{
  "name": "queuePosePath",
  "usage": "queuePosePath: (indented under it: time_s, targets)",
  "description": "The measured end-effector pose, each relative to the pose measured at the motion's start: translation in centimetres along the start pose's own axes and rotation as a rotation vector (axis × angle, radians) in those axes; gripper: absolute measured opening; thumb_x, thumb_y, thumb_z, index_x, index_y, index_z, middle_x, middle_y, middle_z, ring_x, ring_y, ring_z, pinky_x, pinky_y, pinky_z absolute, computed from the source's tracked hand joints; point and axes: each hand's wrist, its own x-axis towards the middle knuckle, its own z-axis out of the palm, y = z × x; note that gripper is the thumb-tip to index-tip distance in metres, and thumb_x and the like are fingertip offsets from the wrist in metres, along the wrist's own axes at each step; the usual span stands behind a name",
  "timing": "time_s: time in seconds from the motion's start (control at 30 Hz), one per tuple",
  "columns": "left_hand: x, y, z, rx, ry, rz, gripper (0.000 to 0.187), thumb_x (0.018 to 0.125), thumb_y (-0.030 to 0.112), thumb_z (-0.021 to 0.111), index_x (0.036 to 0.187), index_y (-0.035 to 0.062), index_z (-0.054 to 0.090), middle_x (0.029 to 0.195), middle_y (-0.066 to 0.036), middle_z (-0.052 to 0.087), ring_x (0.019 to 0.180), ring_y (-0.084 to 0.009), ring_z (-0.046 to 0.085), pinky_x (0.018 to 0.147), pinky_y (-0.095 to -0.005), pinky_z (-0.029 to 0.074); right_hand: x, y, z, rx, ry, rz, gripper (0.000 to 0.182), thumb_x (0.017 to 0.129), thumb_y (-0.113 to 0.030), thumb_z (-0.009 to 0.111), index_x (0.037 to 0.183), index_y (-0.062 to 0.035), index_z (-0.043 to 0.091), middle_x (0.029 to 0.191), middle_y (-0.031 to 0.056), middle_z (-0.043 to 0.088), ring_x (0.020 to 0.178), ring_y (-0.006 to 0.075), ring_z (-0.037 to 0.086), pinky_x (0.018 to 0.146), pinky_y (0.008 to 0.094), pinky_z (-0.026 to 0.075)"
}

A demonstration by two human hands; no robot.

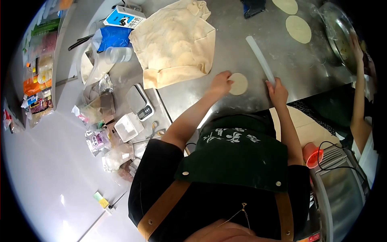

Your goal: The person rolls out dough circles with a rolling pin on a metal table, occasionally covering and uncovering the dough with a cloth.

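A small, pale dough round lies flat on the steel worktop. At its left edge, my left hand is closed with fingertips gripping the rim of the dough. My right hand is wrapped around the near end of a white rolling pin. The pin slants away from me to the upper left, apart from the dough. Farther off at the upper right lie two larger flattened dough rounds.
A cream cloth covers something left of my hands. A milk carton, clear plastic cup, kitchen scale and scissors sit farther left. At right, a co-worker's hand touches a large metal bowl.
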Motion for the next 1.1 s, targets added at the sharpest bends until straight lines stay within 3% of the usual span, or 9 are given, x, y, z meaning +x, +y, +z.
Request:
queuePosePath:
  time_s: [0.2,0.3,0.43,0.53,0.63,0.7,0.83,0.93,1.1]
  targets:
    - [7.7,3.0,1.0,0.002,0.025,0.193,0.022,0.079,0.011,0.067,0.099,0.0031,0.065,0.087,-0.016,0.067,0.08,-0.0336,0.064,0.072,-0.0396,0.05,-1.6,0.4,-3.7,0.099,-0.136,0.014,0.032,0.091,-0.034,0.061,0.105,-0.006,0.056,0.072,0.0168,0.063,0.067,0.0391,0.062,0.061,0.0478,0.047]
    - [8.4,1.7,-1.7,0.005,-0.075,0.208,0.022,0.08,0.01,0.067,0.101,0.0033,0.065,0.086,-0.015,0.067,0.078,-0.0297,0.064,0.071,-0.0372,0.049,-1.8,1.9,-5.4,0.007,-0.062,-0.296,0.027,0.084,-0.024,0.067,0.103,-0.0078,0.056,0.084,0.0125,0.062,0.079,0.0345,0.061,0.067,0.0453,0.047]
    - [7.3,0.6,-3.0,-0.037,-0.154,0.182,0.025,0.081,0.009,0.066,0.105,0.0034,0.065,0.089,-0.014,0.067,0.08,-0.0255,0.063,0.073,-0.0345,0.049,0.5,1.6,-6.0,-0.204,-0.215,-0.473,0.029,0.073,-0.013,0.07,0.1,-0.0105,0.06,0.099,0.007,0.059,0.099,0.0272,0.056,0.083,0.0402,0.043]
    - [6.4,0.2,-2.3,-0.023,-0.095,0.196,0.026,0.082,0.009,0.064,0.107,0.0036,0.064,0.091,-0.013,0.067,0.082,-0.025,0.064,0.075,-0.0338,0.049,3.6,-1.5,-4.4,-0.184,-0.163,-0.666,0.028,0.071,-0.012,0.071,0.097,-0.0099,0.061,0.096,0.0058,0.058,0.096,0.0273,0.057,0.087,0.04,0.043]
    - [5.0,0.8,-2.4,-0.162,-0.043,0.155,0.03,0.079,0.002,0.063,0.108,0.0034,0.064,0.1,-0.017,0.065,0.091,-0.0326,0.063,0.079,-0.0375,0.049,6.4,-3.6,-2.4,-0.12,-0.144,-0.791,0.029,0.068,-0.013,0.073,0.095,-0.0097,0.062,0.099,0.0049,0.058,0.098,0.0265,0.056,0.093,0.0414,0.042]
    - [4.5,0.4,-2.0,-0.157,0.01,0.165,0.033,0.08,0.002,0.063,0.113,0.0027,0.062,0.101,-0.015,0.065,0.089,-0.0272,0.063,0.08,-0.034,0.05,7.8,-4.4,-1.6,-0.113,-0.167,-0.817,0.03,0.069,-0.015,0.074,0.095,-0.0096,0.062,0.101,0.006,0.057,0.101,0.0263,0.054,0.097,0.0433,0.04]
    - [4.2,-0.6,-1.2,-0.216,0.045,0.158,0.036,0.081,-0.001,0.062,0.117,0.0007,0.059,0.105,-0.015,0.062,0.09,-0.0237,0.063,0.081,-0.0316,0.051,8.1,-5.3,-0.8,-0.113,-0.138,-0.77,0.03,0.079,-0.026,0.07,0.101,-0.0088,0.061,0.113,0.0095,0.057,0.111,0.0269,0.051,0.106,0.046,0.033]
    - [4.1,-0.8,-0.9,-0.249,0.058,0.159,0.035,0.082,-0.002,0.061,0.117,0.0,0.059,0.103,-0.014,0.062,0.09,-0.0224,0.063,0.081,-0.031,0.05,8.2,-6.8,1.9,-0.197,0.021,-0.551,0.037,0.087,-0.035,0.062,0.111,-0.0075,0.059,0.126,0.0125,0.053,0.121,0.0298,0.047,0.11,0.0484,0.028]
    - [4.1,-1.0,-0.8,-0.339,0.083,0.15,0.032,0.078,0.0,0.064,0.11,0.002,0.062,0.1,-0.017,0.062,0.087,-0.0302,0.062,0.078,-0.0363,0.051,7.1,-7.3,4.2,-0.235,0.097,-0.397,0.044,0.091,-0.031,0.055,0.127,-0.0055,0.051,0.14,0.0162,0.046,0.132,0.0338,0.039,0.111,0.0513,0.025]
